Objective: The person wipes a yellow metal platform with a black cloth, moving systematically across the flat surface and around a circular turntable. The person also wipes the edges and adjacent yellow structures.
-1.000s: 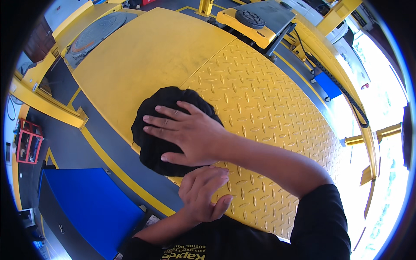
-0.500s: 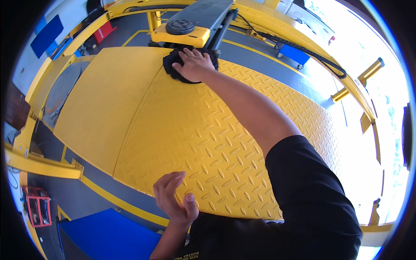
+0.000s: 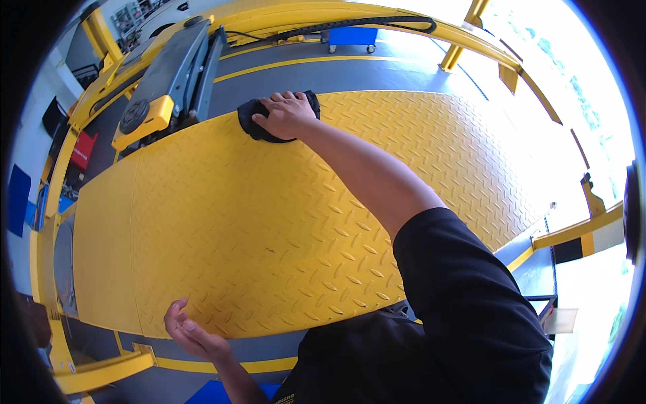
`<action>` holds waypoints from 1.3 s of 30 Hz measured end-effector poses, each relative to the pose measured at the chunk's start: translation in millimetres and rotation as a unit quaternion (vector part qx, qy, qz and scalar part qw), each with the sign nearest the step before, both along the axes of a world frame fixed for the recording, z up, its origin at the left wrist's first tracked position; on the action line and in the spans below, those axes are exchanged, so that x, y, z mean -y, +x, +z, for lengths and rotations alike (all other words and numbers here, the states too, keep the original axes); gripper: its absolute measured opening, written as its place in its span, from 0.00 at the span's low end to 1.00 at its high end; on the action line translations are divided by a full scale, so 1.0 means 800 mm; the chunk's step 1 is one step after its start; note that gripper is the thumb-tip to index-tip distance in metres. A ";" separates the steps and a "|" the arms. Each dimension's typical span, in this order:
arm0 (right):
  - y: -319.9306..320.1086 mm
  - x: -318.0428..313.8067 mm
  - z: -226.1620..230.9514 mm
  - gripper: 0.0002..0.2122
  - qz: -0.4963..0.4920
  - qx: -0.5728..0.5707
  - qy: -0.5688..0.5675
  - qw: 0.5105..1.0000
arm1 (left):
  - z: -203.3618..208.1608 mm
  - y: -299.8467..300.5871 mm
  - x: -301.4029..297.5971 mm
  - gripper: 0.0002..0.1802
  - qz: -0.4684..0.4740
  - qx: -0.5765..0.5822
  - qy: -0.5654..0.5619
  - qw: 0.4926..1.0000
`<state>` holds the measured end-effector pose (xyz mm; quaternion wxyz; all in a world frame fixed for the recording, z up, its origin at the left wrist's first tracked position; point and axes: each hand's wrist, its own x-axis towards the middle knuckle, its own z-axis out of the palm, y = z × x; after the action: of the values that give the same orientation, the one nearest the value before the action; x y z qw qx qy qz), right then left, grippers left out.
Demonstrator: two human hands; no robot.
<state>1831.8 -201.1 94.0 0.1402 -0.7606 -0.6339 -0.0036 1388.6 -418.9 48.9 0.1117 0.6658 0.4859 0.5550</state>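
Observation:
Beneath me stretches a yellow diamond-plate ramp platform [image 3: 222, 222], with a smoother panel [image 3: 104, 249] at its left end. At the platform's far edge, my right hand [image 3: 288, 116] presses down on a bunched black cloth [image 3: 259, 131], fingers curved over it. The cloth lies on the plate, and part of it is hidden under the palm. My left hand [image 3: 195, 334] hovers at the near edge, palm partly turned up, fingers loosely bent and apart, holding nothing. A dark smudge shows on the plate close by.
Past the far edge stands a yellow lift arm with a round black pad [image 3: 134, 116] beside a dark grey beam [image 3: 168, 64]. A yellow frame rail [image 3: 377, 10] with a black cable chain runs behind. A blue wheeled cart [image 3: 353, 36] is farther back. A yellow bar [image 3: 111, 369] juts in at lower left.
My right hand has slid the black cloth rightward along the far edge, away from the panel seam. The view has turned right. My left hand remains empty by the near edge.

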 end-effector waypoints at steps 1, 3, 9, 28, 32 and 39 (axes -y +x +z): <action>0.033 0.018 0.002 0.34 -0.020 0.000 -0.009 1.000 | 0.000 0.002 -0.001 0.23 -0.003 0.014 0.006 1.000; 0.103 0.059 0.005 0.33 -0.058 0.009 -0.010 0.998 | -0.007 -0.008 -0.007 0.24 -0.002 0.020 0.029 0.999; 0.289 0.173 0.002 0.33 -0.136 0.029 -0.023 0.990 | 0.012 0.004 -0.011 0.26 0.061 0.014 0.004 0.998; 0.730 0.495 -0.014 0.38 -0.425 0.056 -0.066 0.901 | 0.103 0.338 0.076 0.35 -0.247 -0.126 -0.159 0.948; 0.744 0.501 -0.025 0.41 -0.466 0.059 -0.076 0.879 | 0.116 0.326 0.088 0.38 -0.226 -0.134 -0.168 0.950; 0.778 0.578 -0.053 0.43 -0.437 0.106 -0.129 0.884 | 0.102 0.291 0.083 0.39 -0.222 -0.083 -0.177 0.955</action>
<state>2453.9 -663.3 51.8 -0.0431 -0.9671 -0.2427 -0.0634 1621.3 -485.5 130.9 0.3073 0.7703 0.4236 0.3643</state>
